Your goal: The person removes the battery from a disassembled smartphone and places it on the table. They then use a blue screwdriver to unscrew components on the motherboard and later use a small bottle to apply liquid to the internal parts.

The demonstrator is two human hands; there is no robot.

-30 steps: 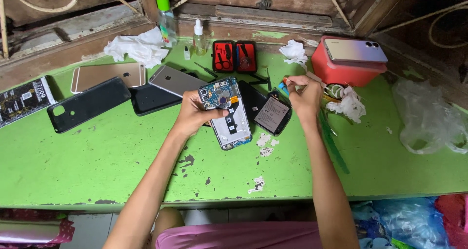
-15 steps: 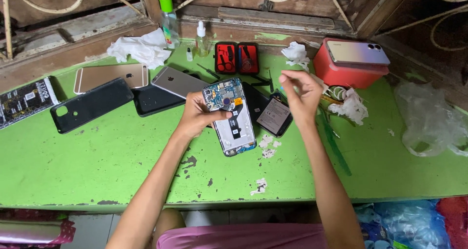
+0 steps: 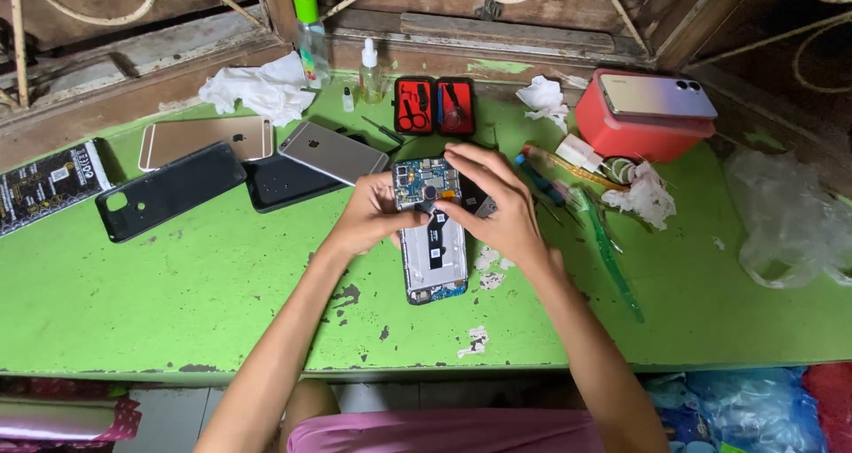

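table (image 3: 177, 311) bright green, chipped dark patches | opened phone (image 3: 432, 240) blue board, silver frame, black strip | tool case (image 3: 434, 105) red inside, black rim | box (image 3: 635, 129) red | rag (image 3: 257, 89) white | bottle cap (image 3: 305, 4) green | phone case (image 3: 169, 191) black

Red box (image 3: 641, 133), black phone case (image 3: 169, 189), gold phone (image 3: 205, 140), green table (image 3: 177, 284).

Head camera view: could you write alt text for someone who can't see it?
Both hands, left hand and right hand, work on an opened phone lying on a green table, with other phones, a red tool case and crumpled tissues behind.
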